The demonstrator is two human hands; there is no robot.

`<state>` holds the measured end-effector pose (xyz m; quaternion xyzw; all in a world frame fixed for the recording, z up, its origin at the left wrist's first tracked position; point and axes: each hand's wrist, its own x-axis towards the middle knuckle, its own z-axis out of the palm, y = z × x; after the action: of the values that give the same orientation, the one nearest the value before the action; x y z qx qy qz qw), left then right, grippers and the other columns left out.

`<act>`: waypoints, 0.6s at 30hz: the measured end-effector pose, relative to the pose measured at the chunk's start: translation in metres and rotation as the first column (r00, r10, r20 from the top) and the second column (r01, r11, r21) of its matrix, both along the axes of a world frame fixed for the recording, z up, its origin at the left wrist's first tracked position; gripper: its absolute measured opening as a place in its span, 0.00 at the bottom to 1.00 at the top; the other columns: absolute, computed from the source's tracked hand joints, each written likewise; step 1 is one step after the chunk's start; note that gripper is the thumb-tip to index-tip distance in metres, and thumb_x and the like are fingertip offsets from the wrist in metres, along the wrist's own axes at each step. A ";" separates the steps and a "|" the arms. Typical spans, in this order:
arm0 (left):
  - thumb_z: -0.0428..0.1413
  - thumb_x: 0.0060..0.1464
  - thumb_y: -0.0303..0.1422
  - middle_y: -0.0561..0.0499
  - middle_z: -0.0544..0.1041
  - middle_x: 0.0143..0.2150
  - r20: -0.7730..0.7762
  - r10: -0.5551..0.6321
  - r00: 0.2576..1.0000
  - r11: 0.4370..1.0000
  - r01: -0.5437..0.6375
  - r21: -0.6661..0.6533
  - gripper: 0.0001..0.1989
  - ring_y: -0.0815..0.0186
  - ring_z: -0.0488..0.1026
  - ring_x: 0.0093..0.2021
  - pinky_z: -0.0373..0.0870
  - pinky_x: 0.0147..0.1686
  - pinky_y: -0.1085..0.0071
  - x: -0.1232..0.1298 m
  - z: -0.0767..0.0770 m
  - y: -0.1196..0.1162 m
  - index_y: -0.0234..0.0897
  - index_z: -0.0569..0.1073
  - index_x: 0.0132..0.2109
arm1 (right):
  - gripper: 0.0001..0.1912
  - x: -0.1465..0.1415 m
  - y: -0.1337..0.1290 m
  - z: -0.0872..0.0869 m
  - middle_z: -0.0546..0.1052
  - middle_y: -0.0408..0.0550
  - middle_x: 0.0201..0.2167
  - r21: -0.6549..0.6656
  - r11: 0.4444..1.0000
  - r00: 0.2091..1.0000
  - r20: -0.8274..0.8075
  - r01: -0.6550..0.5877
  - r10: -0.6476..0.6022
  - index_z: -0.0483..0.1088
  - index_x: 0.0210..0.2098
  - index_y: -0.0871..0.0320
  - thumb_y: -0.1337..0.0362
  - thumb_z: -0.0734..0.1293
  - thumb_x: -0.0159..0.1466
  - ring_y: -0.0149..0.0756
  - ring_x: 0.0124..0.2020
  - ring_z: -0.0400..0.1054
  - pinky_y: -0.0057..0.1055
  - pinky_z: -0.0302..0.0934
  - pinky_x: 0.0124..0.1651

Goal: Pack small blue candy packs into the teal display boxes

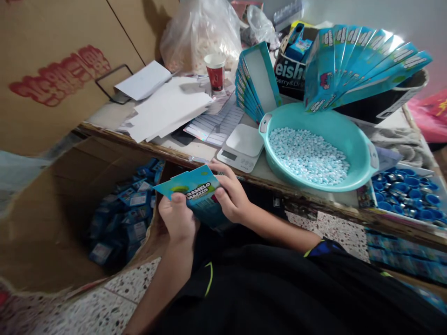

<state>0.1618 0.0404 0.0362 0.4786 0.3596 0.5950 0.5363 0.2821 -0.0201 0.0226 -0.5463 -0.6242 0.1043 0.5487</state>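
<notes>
Several flat turquoise cards [202,190] with "CARAMELO MACIZO" lettering are held in front of my body, just off the table's front edge. My left hand [178,216] grips their lower left side, its thumb on the printed face. At their right side, my right hand [230,193] has its thumb and curled fingers around the edge. Beyond the hands lies a white digital scale [242,144]. To its right, a turquoise basin [352,135] contains small pale blue pieces [307,156].
An open cardboard box [31,232] with blue packets [136,200] stands at left. White papers [171,107], a red cup [215,74] and fanned turquoise cards [349,65] occupy the table's back. A tray of blue rings [407,193] is at right.
</notes>
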 end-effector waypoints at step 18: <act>0.58 0.50 0.43 0.47 0.80 0.41 -0.794 -0.438 0.421 0.707 0.707 -0.014 0.13 0.46 0.74 0.58 0.50 0.71 0.40 -0.017 0.058 0.011 0.41 0.76 0.24 | 0.23 0.035 -0.054 0.133 0.77 0.51 0.30 -0.636 0.772 0.793 0.479 0.019 0.376 0.78 0.32 0.59 0.48 0.64 0.72 0.47 0.41 0.73 0.55 0.54 0.65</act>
<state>0.1452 0.0517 0.0940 0.8530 0.2552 0.1682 0.4230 0.3175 -0.0738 0.1559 -0.6326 -0.7445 0.1824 0.1110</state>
